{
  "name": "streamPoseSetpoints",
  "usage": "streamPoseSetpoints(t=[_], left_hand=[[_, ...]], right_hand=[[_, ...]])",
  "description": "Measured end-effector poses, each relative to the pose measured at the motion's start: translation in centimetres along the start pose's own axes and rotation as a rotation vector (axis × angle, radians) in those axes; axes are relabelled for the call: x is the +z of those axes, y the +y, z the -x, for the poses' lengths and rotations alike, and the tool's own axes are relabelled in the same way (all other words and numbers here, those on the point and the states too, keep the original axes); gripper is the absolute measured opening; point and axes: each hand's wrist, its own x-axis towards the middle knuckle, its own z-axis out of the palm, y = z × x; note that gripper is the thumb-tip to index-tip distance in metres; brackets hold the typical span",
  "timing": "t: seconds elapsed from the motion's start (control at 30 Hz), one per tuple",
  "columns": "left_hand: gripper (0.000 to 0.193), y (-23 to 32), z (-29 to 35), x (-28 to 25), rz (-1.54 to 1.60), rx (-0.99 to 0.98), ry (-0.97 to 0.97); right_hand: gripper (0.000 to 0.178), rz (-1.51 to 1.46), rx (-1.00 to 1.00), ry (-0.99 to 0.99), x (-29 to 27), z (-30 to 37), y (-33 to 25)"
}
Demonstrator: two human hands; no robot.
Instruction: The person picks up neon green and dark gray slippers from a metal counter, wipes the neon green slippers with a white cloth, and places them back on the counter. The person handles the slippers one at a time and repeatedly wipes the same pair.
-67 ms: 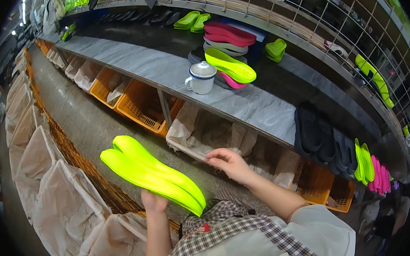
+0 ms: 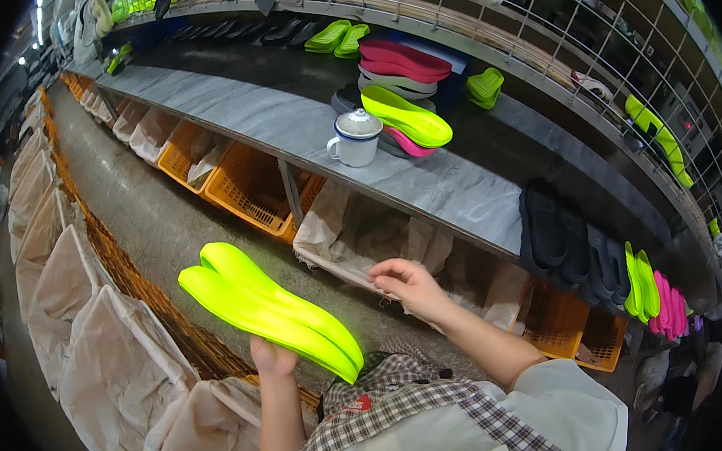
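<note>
A pair of neon yellow-green shoe soles [image 2: 274,308], one lying against the other, rests in my left hand [image 2: 274,359]. That hand grips them from below near their right end, and the soles cover most of its fingers. My right hand [image 2: 411,289] hovers to the right of the soles, apart from them, in front of the cloth-lined bin under the bench. Its fingers are loosely bent and slightly apart, with nothing visible between them.
Across the grey bench [image 2: 250,123] ahead stand a white lidded enamel mug [image 2: 355,144] and a stack of red soles [image 2: 404,59], grey and yellow ones. Black soles [image 2: 551,232] line its right edge. Orange crates [image 2: 249,195] sit underneath; cloth-lined wicker baskets [image 2: 112,367] run along the left.
My right hand has shifted very slightly to the right. My left hand still holds the soles in nearly the same place.
</note>
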Motion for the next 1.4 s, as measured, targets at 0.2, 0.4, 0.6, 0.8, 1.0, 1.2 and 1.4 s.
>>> streamPoseSetpoints(t=[0.2, 0.4, 0.6, 0.8, 1.0, 1.2, 1.4], left_hand=[[0.041, 1.7, -2.0, -2.1, -0.037, 0.042, 0.058], [0.040, 3.1, -6.9, -3.1, -0.044, 0.102, 0.084], [0.042, 3.5, -14.9, -1.0, -0.143, 0.146, 0.124], [0.043, 2.2, -20.0, -0.9, -0.090, 0.108, 0.163], [0.044, 2.4, -22.9, -1.3, -0.169, 0.088, 0.183], [0.040, 3.8, -24.8, -1.6, -0.099, -0.006, 0.171], [0.042, 7.8, -27.1, -2.2, -0.125, -0.084, 0.126]], right_hand=[[0.018, 0.049, -0.074, 0.196, -4.0, -3.8, -0.7], [0.021, -0.008, -0.321, 0.566, -10.5, -13.4, -1.8], [0.033, 0.428, -0.471, 0.398, -13.1, -24.0, -5.4], [0.038, 1.072, -0.494, 0.316, -13.1, -30.0, -6.7], [0.025, 1.128, -0.402, 0.129, -13.8, -32.1, -6.9], [0.025, 1.178, -0.474, 0.173, -13.4, -32.0, -6.5], [0.020, 1.142, -0.314, 0.366, -12.6, -31.6, -8.5]])
